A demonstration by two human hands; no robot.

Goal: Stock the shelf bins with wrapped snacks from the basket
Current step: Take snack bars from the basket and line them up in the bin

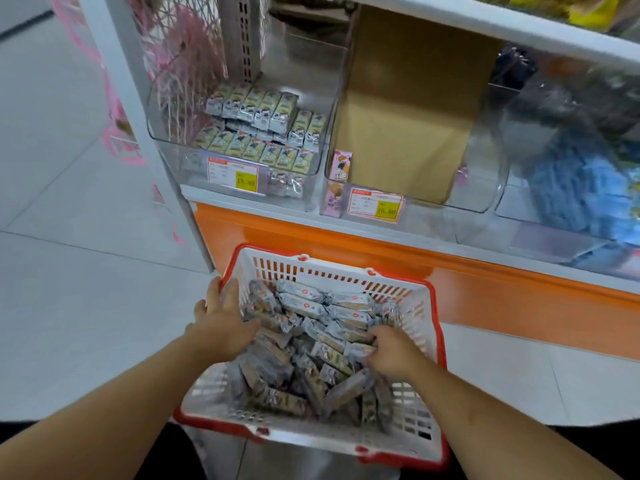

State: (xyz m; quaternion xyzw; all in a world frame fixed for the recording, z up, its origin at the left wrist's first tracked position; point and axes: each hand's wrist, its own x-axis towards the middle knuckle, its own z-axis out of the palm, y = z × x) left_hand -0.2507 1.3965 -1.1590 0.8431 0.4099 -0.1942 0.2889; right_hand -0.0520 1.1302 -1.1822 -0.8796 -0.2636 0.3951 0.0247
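Note:
A white basket with a red rim (346, 271) sits low in front of me, filled with several silver-wrapped snacks (311, 344). My left hand (221, 323) rests on the basket's left wall with its fingers reaching down onto the snacks. My right hand (388, 351) is curled into the pile on the right and grips some wrapped snacks. Above, a clear shelf bin (173, 147) at the left holds neat rows of the same kind of snack (263, 133).
A second clear bin (485, 199) holds a brown cardboard divider (408, 109) and pink packets (341, 166). A bin with blue packets (581, 192) stands at the right. Yellow price tags (246, 181) hang on the bin fronts. An orange base panel (485, 289) runs below; pale floor tiles (69, 237) lie left.

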